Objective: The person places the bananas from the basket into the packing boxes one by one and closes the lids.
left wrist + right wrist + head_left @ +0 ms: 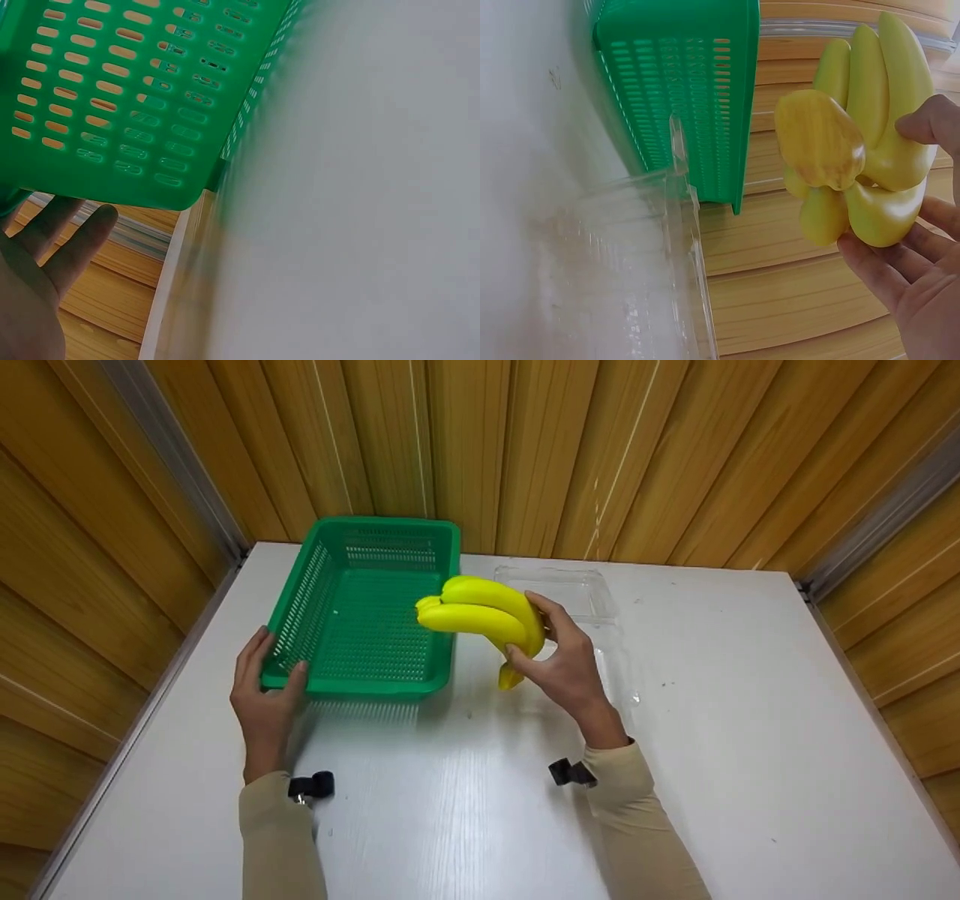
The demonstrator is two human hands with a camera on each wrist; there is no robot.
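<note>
My right hand (562, 660) holds a bunch of yellow bananas (480, 619) above the table, thumb on the near side and fingers round the far side. Its left end overlaps the right rim of a green plastic basket (390, 688) in the head view. A streaked, darker yellow part (821, 139) of the bunch faces the right wrist camera. On the left, my left hand (262, 701) grips the basket's near left corner, its thumb at the front rim and fingers along the outer side. Slotted walls surround the basket's bare mesh floor.
A clear plastic container (555, 574) lies behind the right hand, with more clear plastic (615, 270) nearer, partly hidden by that hand. The white table (420, 825) ends at wood-panelled walls (540, 457) at the back and sides.
</note>
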